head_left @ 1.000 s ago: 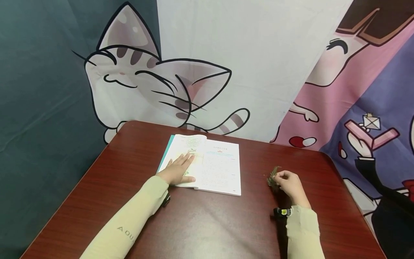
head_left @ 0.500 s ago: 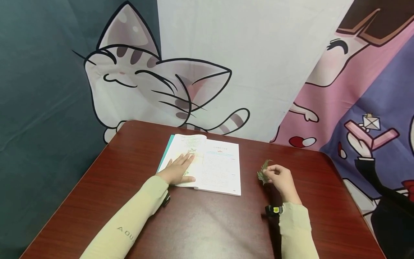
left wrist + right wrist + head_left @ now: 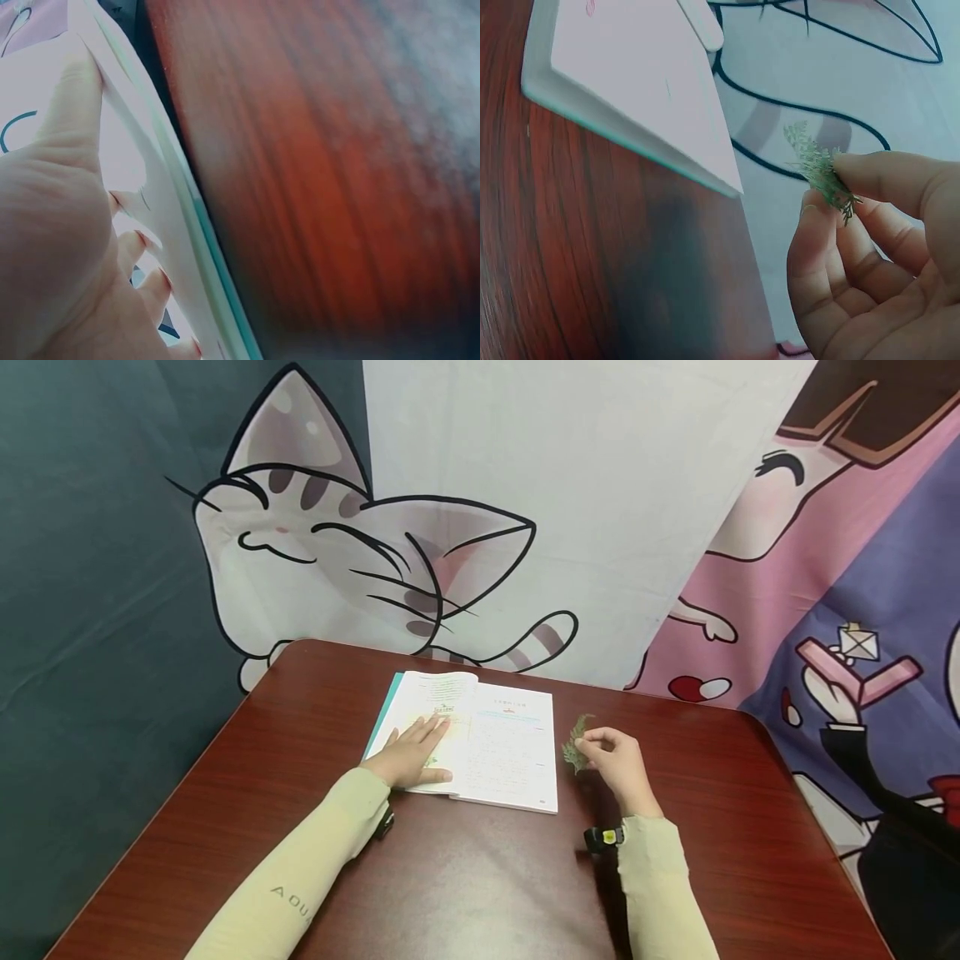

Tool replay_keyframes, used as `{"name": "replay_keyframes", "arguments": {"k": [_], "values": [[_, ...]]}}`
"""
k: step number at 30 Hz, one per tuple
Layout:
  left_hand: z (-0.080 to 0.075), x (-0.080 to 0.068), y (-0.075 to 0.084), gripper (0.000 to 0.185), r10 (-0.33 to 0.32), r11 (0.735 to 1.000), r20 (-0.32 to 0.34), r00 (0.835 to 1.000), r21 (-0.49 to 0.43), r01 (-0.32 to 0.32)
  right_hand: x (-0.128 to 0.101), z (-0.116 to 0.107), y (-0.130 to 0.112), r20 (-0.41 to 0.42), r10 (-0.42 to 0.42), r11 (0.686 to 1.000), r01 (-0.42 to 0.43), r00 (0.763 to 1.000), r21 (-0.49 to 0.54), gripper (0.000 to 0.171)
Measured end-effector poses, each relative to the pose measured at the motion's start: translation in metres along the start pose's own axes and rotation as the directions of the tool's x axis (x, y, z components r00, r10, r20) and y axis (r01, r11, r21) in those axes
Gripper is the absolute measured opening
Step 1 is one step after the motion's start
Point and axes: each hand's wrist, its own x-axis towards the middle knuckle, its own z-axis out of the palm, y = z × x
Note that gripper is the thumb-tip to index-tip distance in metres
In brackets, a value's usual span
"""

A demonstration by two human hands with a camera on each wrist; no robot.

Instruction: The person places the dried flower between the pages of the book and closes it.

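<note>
An open book (image 3: pixel 510 752) with white pages and a teal cover edge lies on the table. My left hand (image 3: pixel 411 756) rests flat on its left page, fingers spread; the left wrist view shows the same hand (image 3: pixel 67 210) against the pages. Just right of the book, my right hand (image 3: pixel 618 764) pinches a small green leaf sprig (image 3: pixel 576 747) between thumb and fingertips. In the right wrist view the feathery sprig (image 3: pixel 817 169) sticks out past the thumb, and the book's corner (image 3: pixel 645 105) appears to its left.
The reddish-brown wooden table (image 3: pixel 480 885) has rounded far corners. Behind it hangs a cloth backdrop (image 3: pixel 615 510) with a cartoon cat and a figure. A small dark device (image 3: pixel 602 837) is strapped at my right wrist.
My right hand has moved left, carrying the sprig from the right part of the table to near the book's right edge. The left hand has stayed on the page.
</note>
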Motion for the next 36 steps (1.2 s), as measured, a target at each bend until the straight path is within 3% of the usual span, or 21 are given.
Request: {"name": "replay_keyframes", "arguments": {"k": [11,21,31,36], "values": [[0.005,0.004,-0.005,0.097,0.003,1.0,-0.003,1.0,-0.01,-0.003,0.009,0.039,-0.014,0.032,-0.059,0.996,0.057,0.998,0.061,0.012],[0.005,0.004,-0.006,0.097,0.013,1.0,-0.001,1.0,-0.006,-0.013,0.017,0.066,-0.025,0.048,-0.028,0.996,0.024,0.998,0.083,0.011],[0.007,0.006,-0.006,0.096,0.014,1.0,0.004,1.0,0.004,-0.014,0.025,0.086,-0.025,0.084,-0.01,0.999,0.006,0.996,0.041,0.01],[0.007,0.007,-0.008,0.096,0.009,1.0,0.0,1.0,0.007,-0.009,0.026,0.098,-0.024,0.128,-0.036,0.999,0.037,0.991,-0.005,0.007]]}}
